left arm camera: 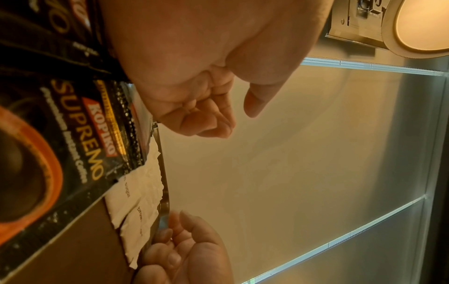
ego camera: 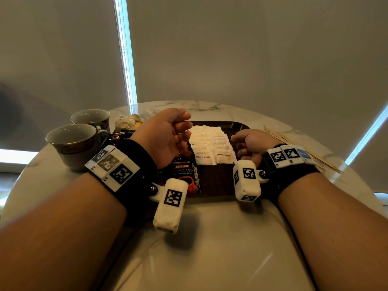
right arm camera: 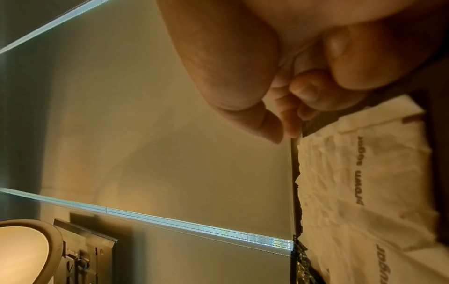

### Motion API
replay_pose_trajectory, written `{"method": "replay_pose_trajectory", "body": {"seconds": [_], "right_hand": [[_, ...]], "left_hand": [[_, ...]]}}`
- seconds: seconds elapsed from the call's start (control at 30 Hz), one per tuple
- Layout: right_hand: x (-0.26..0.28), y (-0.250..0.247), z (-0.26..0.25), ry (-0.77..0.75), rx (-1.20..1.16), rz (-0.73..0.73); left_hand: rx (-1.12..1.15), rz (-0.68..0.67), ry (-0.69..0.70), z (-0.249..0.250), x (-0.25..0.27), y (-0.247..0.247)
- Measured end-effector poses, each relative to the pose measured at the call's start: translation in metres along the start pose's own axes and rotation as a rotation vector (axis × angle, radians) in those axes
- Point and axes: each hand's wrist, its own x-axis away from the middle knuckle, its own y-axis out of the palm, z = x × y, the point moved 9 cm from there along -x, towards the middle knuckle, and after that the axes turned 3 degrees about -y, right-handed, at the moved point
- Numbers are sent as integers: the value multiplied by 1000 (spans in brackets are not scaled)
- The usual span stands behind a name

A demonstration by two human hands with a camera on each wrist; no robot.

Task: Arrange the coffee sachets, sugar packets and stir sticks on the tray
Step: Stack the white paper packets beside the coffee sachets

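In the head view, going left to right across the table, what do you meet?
Near cup → coffee sachet on the tray → brown sugar packets → right hand → stir sticks lying off the tray.

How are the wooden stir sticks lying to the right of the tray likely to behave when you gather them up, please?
The stir sticks look thin and flat, so they probably will not roll, but may be awkward to lift off the smooth marble table. They lie fanned loosely, so a push would likely scatter them rather than move them together. Being slender wood, they are probably light and could snap if bent.
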Motion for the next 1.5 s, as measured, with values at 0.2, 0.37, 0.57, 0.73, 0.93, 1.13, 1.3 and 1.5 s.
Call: {"method": "replay_pose_trajectory", "body": {"seconds": [0.2, 0.37, 0.57, 0.73, 0.93, 1.13, 1.3, 1.5], "right_hand": [[13, 12, -11, -45, -50, -108], [24, 28, -7, 33, 63, -258], [26, 30, -8, 27, 68, -256], [17, 14, -17, -77, -50, -100], [3, 14, -20, -135, -354, -177], [11, 27, -19, -93, -512, -288], [2, 20, -24, -93, -421, -216], [-14, 31, -44, 54, -167, -156]], "left_hand": [[4, -16, -11, 0, 1, 2], [2, -13, -8, 0, 0, 1], [12, -24, -9, 1, 1, 2], [11, -24, -10, 1, 1, 2], [23, -23, -11, 2, 1, 1], [32, -29, -15, 2, -1, 1], [37, -39, -16, 4, -2, 0], [50, -60, -13, 5, -5, -1]]}}
